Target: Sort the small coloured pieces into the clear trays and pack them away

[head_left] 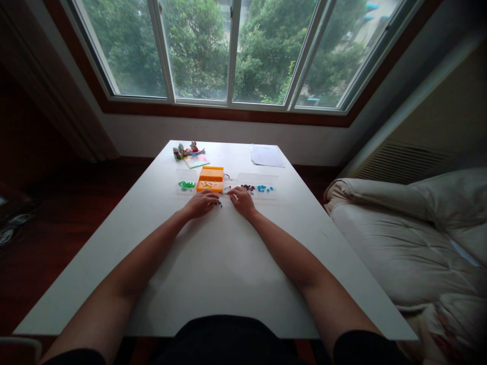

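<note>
On the white table, my left hand point(202, 204) lies just below the orange box point(211, 172), its fingers stretched loosely to the right. Several tiny dark and blue bead-like pieces point(220, 204) lie at its fingertips. My right hand point(242, 201) is at the near edge of a clear plastic tray point(271, 179), thumb and fingertips drawn together. Whatever is between them is too small to make out. Yellowish pieces are scattered in the open orange box. Dark brown pieces point(249, 188) and blue pieces point(262, 188) sit in the clear tray, right of my right hand.
Green pieces point(186, 185) are in another clear container on the left. Small colourful figures point(186, 150) and a pastel card point(197, 160) stand at the far left, white paper sheets point(267, 155) at the far right. A beige sofa point(380, 238) flanks the table point(236, 263).
</note>
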{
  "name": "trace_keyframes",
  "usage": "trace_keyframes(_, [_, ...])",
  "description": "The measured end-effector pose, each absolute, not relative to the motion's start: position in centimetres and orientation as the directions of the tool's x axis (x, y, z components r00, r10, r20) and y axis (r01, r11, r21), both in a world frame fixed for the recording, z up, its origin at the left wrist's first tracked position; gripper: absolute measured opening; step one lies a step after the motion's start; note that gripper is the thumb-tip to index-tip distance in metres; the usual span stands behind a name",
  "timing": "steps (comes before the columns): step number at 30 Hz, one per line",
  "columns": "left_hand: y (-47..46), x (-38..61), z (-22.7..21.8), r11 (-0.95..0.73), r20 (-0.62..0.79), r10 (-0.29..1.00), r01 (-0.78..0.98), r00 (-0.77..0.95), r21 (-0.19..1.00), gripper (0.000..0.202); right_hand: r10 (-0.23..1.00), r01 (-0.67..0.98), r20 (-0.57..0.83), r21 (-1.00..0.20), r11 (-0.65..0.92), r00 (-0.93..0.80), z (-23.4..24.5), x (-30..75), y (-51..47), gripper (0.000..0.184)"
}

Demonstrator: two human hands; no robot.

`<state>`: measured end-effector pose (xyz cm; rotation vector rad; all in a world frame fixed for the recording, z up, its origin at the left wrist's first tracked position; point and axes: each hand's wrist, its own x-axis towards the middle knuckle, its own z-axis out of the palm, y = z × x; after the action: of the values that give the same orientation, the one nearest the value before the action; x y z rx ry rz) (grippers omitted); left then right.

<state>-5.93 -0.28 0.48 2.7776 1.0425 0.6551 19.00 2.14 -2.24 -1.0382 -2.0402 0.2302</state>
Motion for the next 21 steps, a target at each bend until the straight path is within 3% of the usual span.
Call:
trace_keyframes(11, [-0.44,-5.8,0.25,-0.767,0.338,0.637,0.615,0.693,0.185,0.036,0.747,0.586,0.582,-0.497,0.64,-0.322,-2.27,18.98,2.18,0.018])
trace_keyframes(21, [-0.68,-5.96,0.46,-0.747,0.366,0.659,0.627,0.657,0.222,0.021,0.749,0.582,0.58,-0.504,0.638,-0.319,-2.12,18.97,2.03,0.019])
